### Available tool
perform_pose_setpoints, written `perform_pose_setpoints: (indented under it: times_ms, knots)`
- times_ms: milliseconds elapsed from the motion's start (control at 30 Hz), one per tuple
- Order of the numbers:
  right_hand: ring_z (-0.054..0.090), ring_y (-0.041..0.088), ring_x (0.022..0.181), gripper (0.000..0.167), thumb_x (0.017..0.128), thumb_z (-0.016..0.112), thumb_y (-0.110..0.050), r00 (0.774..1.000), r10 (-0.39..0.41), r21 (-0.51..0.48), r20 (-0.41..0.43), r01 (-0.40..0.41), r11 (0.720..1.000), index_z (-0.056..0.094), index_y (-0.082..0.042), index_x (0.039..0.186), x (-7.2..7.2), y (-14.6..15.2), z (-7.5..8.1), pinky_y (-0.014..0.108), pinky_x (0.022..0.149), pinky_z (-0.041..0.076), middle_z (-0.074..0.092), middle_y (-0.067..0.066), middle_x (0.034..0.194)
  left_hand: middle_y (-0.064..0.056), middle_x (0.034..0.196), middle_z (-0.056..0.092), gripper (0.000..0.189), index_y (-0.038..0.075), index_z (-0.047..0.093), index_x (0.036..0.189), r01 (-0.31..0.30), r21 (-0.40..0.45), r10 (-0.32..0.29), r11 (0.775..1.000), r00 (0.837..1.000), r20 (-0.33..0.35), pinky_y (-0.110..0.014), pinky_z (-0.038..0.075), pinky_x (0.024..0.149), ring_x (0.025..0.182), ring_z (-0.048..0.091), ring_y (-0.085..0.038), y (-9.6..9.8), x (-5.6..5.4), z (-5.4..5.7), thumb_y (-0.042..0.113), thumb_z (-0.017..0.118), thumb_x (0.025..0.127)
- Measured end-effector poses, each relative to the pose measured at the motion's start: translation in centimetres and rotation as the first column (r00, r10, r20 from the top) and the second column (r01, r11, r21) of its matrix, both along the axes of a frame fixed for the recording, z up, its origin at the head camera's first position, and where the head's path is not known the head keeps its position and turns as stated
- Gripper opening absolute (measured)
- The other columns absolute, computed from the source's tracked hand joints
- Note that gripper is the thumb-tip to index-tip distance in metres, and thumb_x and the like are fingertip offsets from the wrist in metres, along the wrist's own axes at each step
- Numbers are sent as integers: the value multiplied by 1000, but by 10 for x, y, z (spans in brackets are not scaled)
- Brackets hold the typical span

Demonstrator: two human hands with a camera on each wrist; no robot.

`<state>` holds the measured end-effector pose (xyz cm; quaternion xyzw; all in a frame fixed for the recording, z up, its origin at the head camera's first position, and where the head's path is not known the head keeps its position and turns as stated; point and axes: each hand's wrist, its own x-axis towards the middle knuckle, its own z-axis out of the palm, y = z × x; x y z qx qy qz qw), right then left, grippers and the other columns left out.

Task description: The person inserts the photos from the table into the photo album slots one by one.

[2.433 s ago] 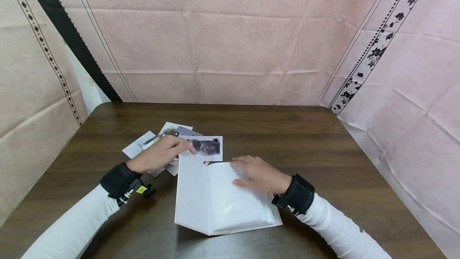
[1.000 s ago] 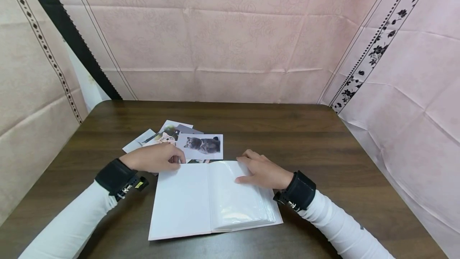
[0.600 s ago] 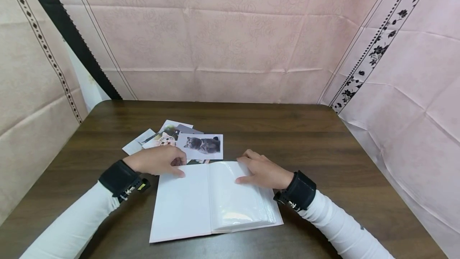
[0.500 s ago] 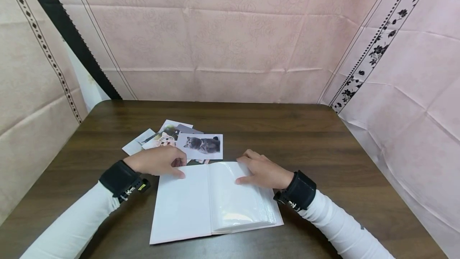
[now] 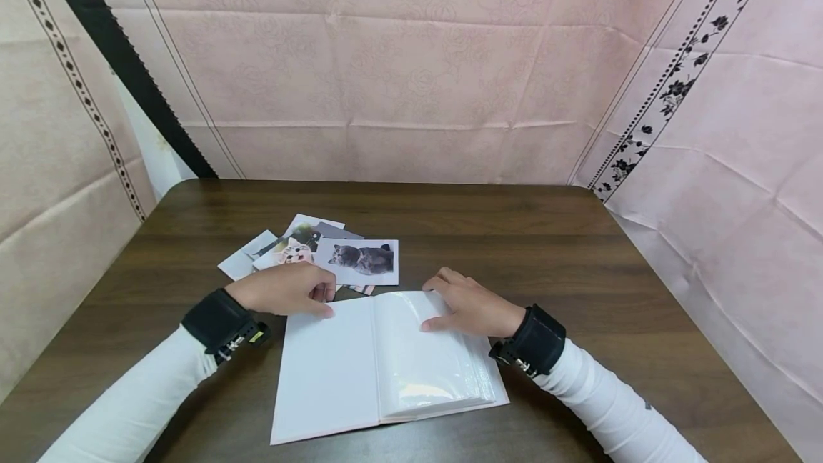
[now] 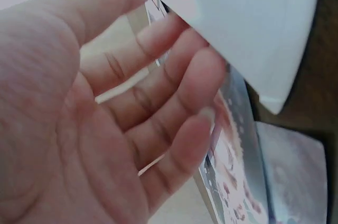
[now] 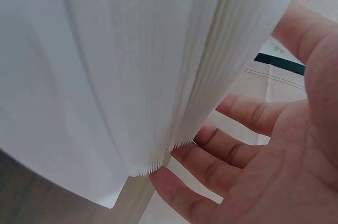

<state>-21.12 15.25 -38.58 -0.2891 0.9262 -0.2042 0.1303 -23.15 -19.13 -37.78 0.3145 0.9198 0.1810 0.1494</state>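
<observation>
A white photo album (image 5: 328, 370) lies spread on the table, with its inside cover on the left and glossy clear-sleeved pages (image 5: 424, 363) on the right. My left hand (image 5: 289, 289) holds the cover's far left corner, thumb on top and fingers bent at the edge. In the left wrist view, those fingers (image 6: 158, 92) are against the cover's edge, with photos behind them. My right hand (image 5: 472, 309) holds the page block at its far right, thumb on the top sleeve. The right wrist view shows its fingertips (image 7: 185, 152) against the stacked page edges.
Just beyond the album lies a loose pile of photos; a grey cat photo (image 5: 360, 261) is on top, and a white kitten photo (image 5: 296, 249) is to its left. The brown wooden table (image 5: 546, 256) meets a pink patterned cloth (image 5: 437, 91) at the back.
The left cover swung down flat to the left earlier. Since then the album has slid slightly toward me, both hands staying on it, showing more of the photos at its far edge.
</observation>
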Motion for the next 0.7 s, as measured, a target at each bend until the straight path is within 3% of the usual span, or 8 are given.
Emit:
perform_pose_setpoints:
  times_ms: [100, 200, 367, 467, 600, 700]
  knots:
    - [52, 17, 102, 58, 87, 78, -43, 1000, 0, 4, -1, 0, 1000, 59, -12, 132, 0, 0, 0, 39, 92, 45, 53, 1, 116, 9, 71, 57, 8, 21, 70, 94, -38, 6, 38, 999, 995, -92, -24, 43, 61, 67, 51, -8, 0, -3, -4, 28, 75, 93]
    - [52, 17, 102, 58, 87, 78, -43, 1000, 0, 5, 0, 0, 1000, 59, -12, 133, 0, 0, 0, 39, 91, 45, 53, 1, 116, 8, 69, 58, 6, 19, 72, 94, -117, 19, 119, 993, 978, -170, -26, 40, 57, 64, 50, -9, -2, -8, -7, 24, 73, 94]
    - [53, 18, 102, 58, 88, 78, -43, 1000, 1, 4, 5, -1, 1000, 59, -12, 133, 0, -1, 0, 40, 92, 45, 53, 2, 115, 3, 70, 59, 10, 15, 71, 97, -269, 42, 272, 962, 946, -177, -29, 39, 54, 64, 53, -14, -7, -17, -8, 24, 74, 93]
    - [53, 18, 102, 58, 87, 78, -43, 1000, 0, 6, 6, 0, 1000, 59, -12, 133, 0, -1, 0, 40, 92, 45, 53, 2, 116, 0, 75, 61, 18, 11, 69, 103, -310, 52, 314, 949, 936, -161, -28, 41, 54, 66, 54, -15, -9, -21, -7, 25, 74, 93]
    - [53, 18, 102, 58, 88, 78, -44, 1000, 0, 8, 11, 0, 1000, 59, -13, 133, 0, -1, 0, 39, 91, 46, 53, 2, 116, -7, 92, 66, 37, 5, 65, 120, -319, 84, 328, 944, 933, -145, -29, 49, 57, 73, 58, -18, -12, -26, -7, 26, 76, 92]
    - [53, 18, 102, 58, 88, 78, -44, 1000, 2, 7, 14, -2, 1000, 59, -13, 133, -1, -1, -1, 39, 90, 46, 53, 2, 116, -17, 121, 65, 58, 2, 58, 136, -312, 101, 325, 945, 932, -163, -39, 59, 75, 95, 65, -27, -14, -29, -8, 28, 79, 89]
